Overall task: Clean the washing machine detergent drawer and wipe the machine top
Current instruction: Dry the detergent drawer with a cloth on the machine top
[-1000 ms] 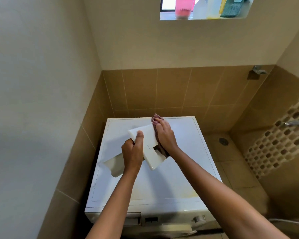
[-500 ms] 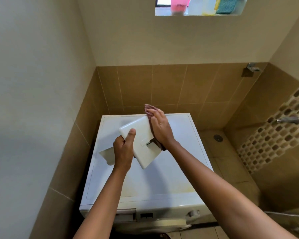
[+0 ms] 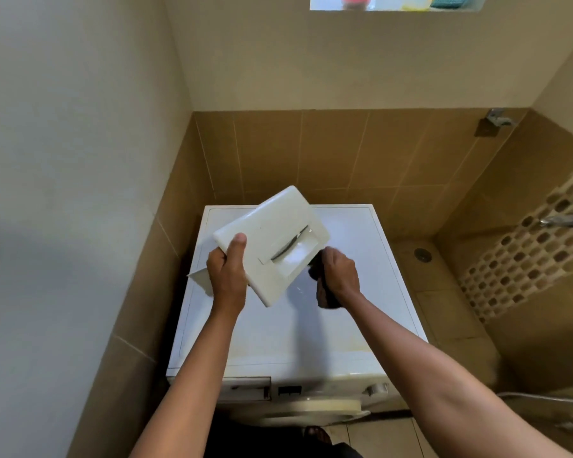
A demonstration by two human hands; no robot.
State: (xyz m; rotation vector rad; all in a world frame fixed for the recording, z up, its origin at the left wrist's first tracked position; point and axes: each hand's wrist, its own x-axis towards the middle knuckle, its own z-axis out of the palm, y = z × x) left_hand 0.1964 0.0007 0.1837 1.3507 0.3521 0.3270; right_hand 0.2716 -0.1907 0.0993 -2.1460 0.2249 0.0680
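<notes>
Our left hand (image 3: 227,274) grips the detergent drawer (image 3: 278,239) by its left edge, thumb pressed on the white front panel and fingers wrapped behind. Our right hand (image 3: 341,276) is clenched round a dark cloth (image 3: 326,294), bunched in the fist just beside the drawer's lower right edge; we cannot tell whether cloth and plastic touch.

A second ago that right hand was up against the drawer's far side, cloth pressed to it. It has since dropped down and away, and we have lifted and turned the drawer so its front, with the handle recess, faces us more squarely.

We hold the drawer in the air above the back half of the machine top (image 3: 295,335), well apart from its empty slot (image 3: 245,388) in the front of the machine. We judge the pass along the far side is done and another face comes next. The top, with a yellowish stain (image 3: 358,352) near its front edge, looks not yet wiped.
</notes>
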